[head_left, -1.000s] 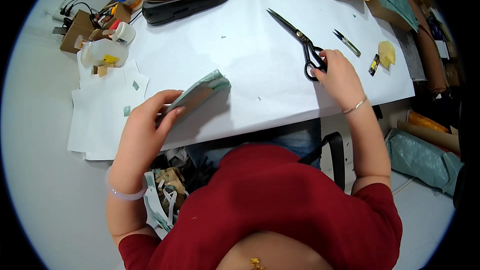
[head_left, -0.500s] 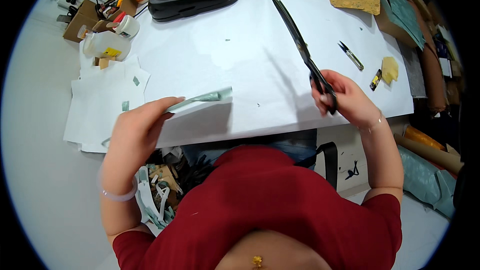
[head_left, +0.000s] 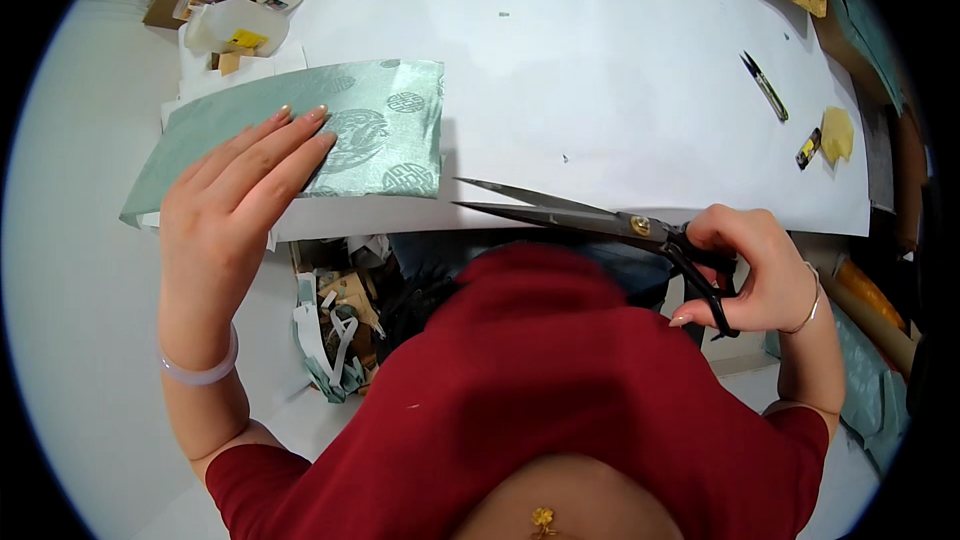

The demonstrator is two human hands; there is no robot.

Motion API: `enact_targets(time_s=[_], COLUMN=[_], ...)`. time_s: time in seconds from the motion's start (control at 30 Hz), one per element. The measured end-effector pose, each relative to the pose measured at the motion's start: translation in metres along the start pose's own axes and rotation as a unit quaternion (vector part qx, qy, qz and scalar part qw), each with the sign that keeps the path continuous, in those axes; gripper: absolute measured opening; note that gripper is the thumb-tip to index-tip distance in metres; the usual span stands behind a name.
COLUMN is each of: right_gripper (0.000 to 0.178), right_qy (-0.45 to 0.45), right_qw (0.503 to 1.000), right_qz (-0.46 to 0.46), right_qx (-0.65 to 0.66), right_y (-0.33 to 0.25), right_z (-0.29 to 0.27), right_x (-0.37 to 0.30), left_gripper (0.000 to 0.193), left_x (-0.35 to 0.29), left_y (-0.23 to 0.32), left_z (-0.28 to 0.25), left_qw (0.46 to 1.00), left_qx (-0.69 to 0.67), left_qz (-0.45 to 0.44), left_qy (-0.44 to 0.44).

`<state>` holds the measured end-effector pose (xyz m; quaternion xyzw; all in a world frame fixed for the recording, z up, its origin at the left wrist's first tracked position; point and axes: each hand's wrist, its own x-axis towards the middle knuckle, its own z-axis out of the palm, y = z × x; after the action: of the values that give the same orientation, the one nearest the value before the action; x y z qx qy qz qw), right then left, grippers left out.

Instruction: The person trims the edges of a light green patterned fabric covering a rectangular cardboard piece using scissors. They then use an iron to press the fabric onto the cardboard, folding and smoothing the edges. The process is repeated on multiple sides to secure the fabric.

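Both of the person's arms are bent at the elbow and reach forward. The left forearm (head_left: 205, 392) runs almost straight up to the left wrist (head_left: 197, 328), and the left hand (head_left: 215, 205) is turned palm down, its back uppermost; three fingers (head_left: 265, 155) stretch forward and to the right, slightly apart, while the thumb is hidden. The right forearm (head_left: 812, 368) rises to the right wrist (head_left: 803, 295). From there the right hand (head_left: 755, 265) points inward, fingers curled in a grip, thumb stretched leftward below them, well apart from the left hand.
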<state>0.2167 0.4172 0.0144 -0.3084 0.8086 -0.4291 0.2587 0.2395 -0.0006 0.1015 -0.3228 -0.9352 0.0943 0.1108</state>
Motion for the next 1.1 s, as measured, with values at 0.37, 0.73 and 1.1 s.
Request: enact_targets(time_s=[0.37, 0.73, 1.1], right_gripper=[0.055, 0.054, 0.054], right_qy=[-0.037, -0.064, -0.064], right_qw=[0.999, 0.997, 0.995], right_qz=[-0.004, -0.038, -0.075], right_qx=[0.021, 0.019, 0.007], right_y=[-0.003, -0.014, -0.013], right_z=[0.003, 0.001, 0.001], right_x=[0.000, 0.009, 0.012], left_gripper=[0.030, 0.028, 0.025], left_x=[0.003, -0.001, -0.005], left_y=[0.010, 0.011, 0.008], left_z=[0.007, 0.011, 0.014], left_qw=[0.999, 0.996, 0.993], left_qx=[-0.012, -0.020, -0.002], left_qz=[0.045, 0.062, 0.075], left_qy=[0.026, 0.061, 0.090])
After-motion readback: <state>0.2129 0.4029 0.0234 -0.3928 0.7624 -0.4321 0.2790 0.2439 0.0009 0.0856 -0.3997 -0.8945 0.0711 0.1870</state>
